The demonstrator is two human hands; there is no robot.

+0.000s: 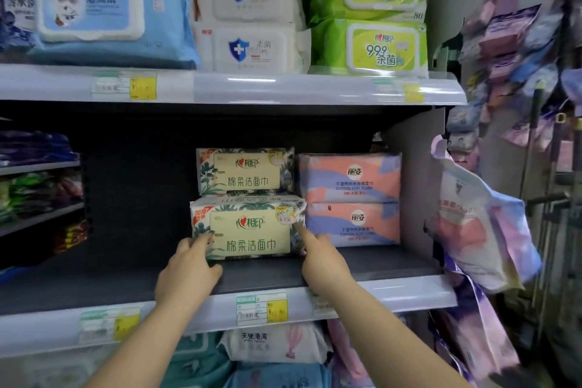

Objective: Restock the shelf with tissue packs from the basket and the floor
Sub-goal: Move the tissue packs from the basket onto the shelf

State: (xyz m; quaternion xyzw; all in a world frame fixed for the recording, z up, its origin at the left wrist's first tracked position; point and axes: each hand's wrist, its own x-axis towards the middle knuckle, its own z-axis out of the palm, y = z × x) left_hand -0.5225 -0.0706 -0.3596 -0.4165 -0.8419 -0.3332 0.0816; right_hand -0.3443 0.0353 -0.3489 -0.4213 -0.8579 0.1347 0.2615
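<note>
Two leaf-patterned tissue packs are stacked on the middle shelf (393, 264); the lower tissue pack (252, 230) sits forward and the upper tissue pack (245, 172) lies further back. My left hand (189, 271) touches the lower pack's left front edge, its fingers partly curled against it. My right hand (321, 258) points with a straight index finger that presses the pack's right front corner. Neither hand wraps round the pack.
Two pink and lilac packs (351, 198) are stacked just right of the leaf packs. The shelf's dark left half holds nothing. Wipes packs (248, 19) fill the shelf above, more packs (277, 343) lie below, and hanging bags (478, 224) crowd the right side.
</note>
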